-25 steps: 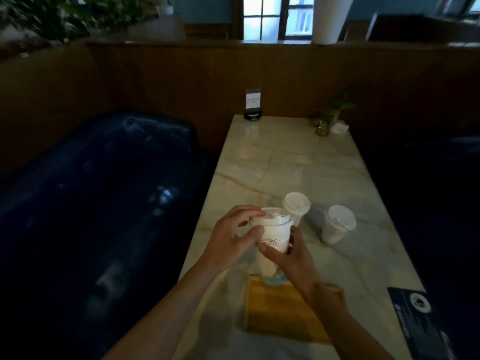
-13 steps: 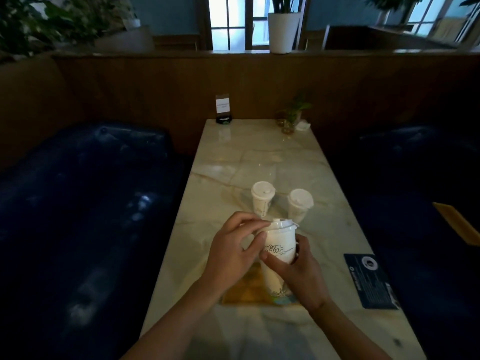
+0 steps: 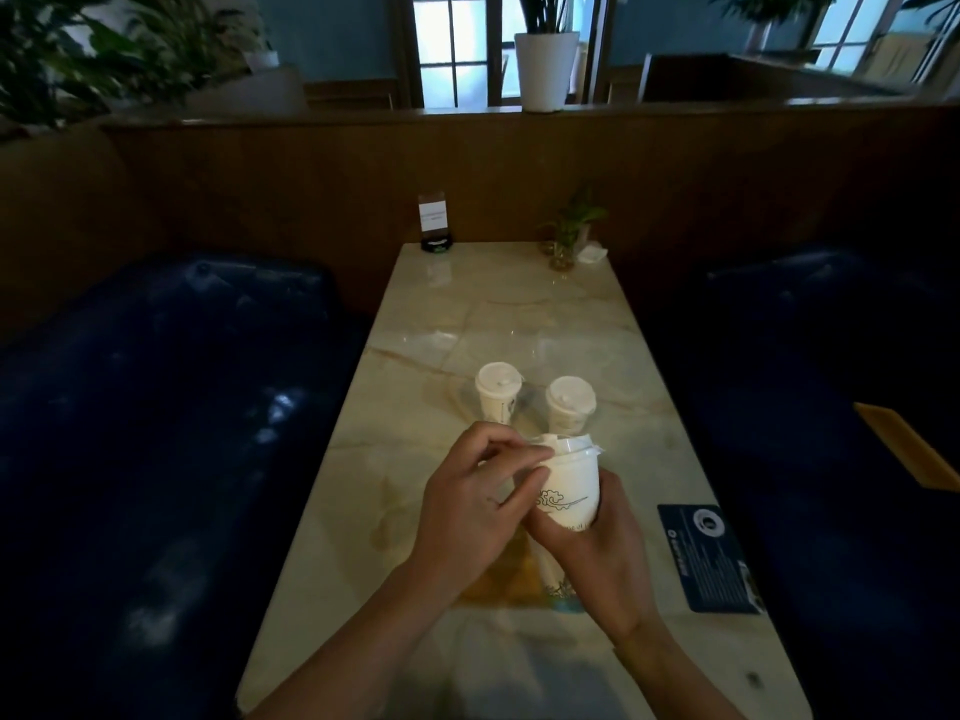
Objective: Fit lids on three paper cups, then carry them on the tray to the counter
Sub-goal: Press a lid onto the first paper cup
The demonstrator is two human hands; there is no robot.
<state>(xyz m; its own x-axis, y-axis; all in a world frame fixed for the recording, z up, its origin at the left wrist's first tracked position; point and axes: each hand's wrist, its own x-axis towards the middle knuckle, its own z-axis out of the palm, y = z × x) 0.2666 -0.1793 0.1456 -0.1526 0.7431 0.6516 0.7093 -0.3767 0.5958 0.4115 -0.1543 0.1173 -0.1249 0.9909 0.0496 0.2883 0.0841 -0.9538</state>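
My right hand point(image 3: 597, 558) grips a white paper cup point(image 3: 571, 491) with a cloud drawing, held above the wooden tray point(image 3: 498, 584). My left hand point(image 3: 478, 506) pinches the rim of its white lid point(image 3: 569, 443), which sits tilted, its right edge raised. Two more lidded white cups stand on the marble table point(image 3: 519, 314) beyond: one on the left point(image 3: 497, 389), one on the right point(image 3: 569, 402). Most of the tray is hidden under my hands.
A dark printed card point(image 3: 709, 558) lies at the table's right edge. At the far end stand a sign holder point(image 3: 434, 220) and a small plant in a glass point(image 3: 569, 236). Dark blue sofas point(image 3: 156, 407) flank the table on both sides.
The view has swung so the table sits centred. Both hands stay on the cup, which is lifted a little; my left fingers keep working along the lid's rim.
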